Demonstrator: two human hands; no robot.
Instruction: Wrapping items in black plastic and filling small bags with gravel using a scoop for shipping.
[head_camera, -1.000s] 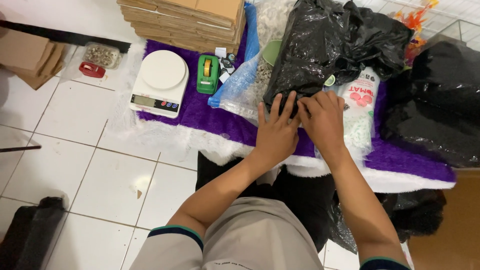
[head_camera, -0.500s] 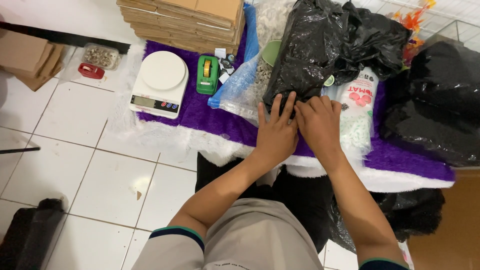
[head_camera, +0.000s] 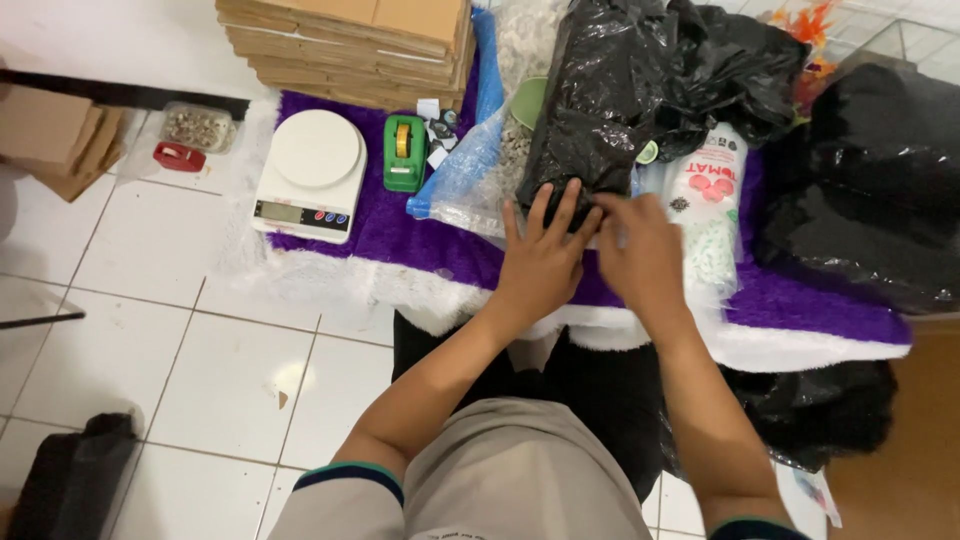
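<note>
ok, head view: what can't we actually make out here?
- Contents of the black plastic bag: opaque.
- Right hand: motion-blurred, fingertips and grip unclear.
- Left hand: palm pressed on the bag, whatever lies beneath is hidden.
- Kitchen scale display: too small to read.
- Cardboard stack: cut off by the top edge.

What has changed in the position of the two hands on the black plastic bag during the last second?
The right hand has slid a little leftward along the lower edge of the crinkled black plastic bag, closer to the left hand, and looks blurred from moving. The left hand stays spread flat on the bag. The white round-topped kitchen scale, green tape dispenser and purple fluffy mat have not moved.
</note>
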